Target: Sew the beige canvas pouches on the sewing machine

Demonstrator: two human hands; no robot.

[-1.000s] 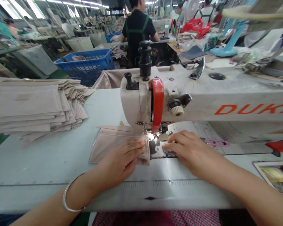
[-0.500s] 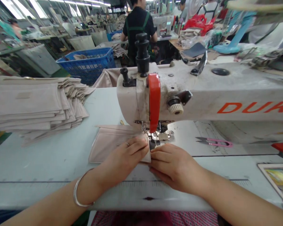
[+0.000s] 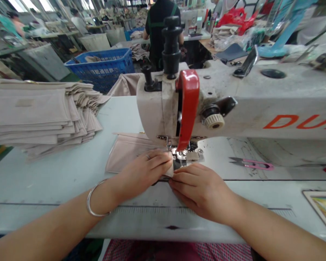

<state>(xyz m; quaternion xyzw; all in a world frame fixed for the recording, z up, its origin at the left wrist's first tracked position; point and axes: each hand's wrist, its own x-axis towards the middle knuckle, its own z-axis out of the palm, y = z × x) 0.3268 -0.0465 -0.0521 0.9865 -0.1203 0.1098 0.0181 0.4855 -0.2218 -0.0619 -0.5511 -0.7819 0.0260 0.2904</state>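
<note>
A beige fabric panel (image 3: 125, 154) with stitched edges lies flat on the sewing machine table, its right edge at the presser foot (image 3: 180, 154). My left hand (image 3: 149, 168), with a ring and a bracelet, rests on the panel's right part, fingers together and bent down at its edge. My right hand (image 3: 201, 185) has its fingers closed at the panel's near right corner, just in front of the presser foot; its fingertips are partly hidden. Above them is the sewing machine head (image 3: 154, 108) with its red lever cover (image 3: 189, 105).
Left on the table is a stack of beige fabric pieces (image 3: 38, 112). Pink-handled thread snips (image 3: 252, 164) lie to the right, under the machine arm. A blue crate (image 3: 103, 67) stands behind the table. A person (image 3: 163, 32) works farther back. A framed tray (image 3: 323, 206) is at right.
The fabric panel has slid a little away from me along the presser foot, both hands moving with it. The camera view has shifted slightly, and the machine head appears farther right.
</note>
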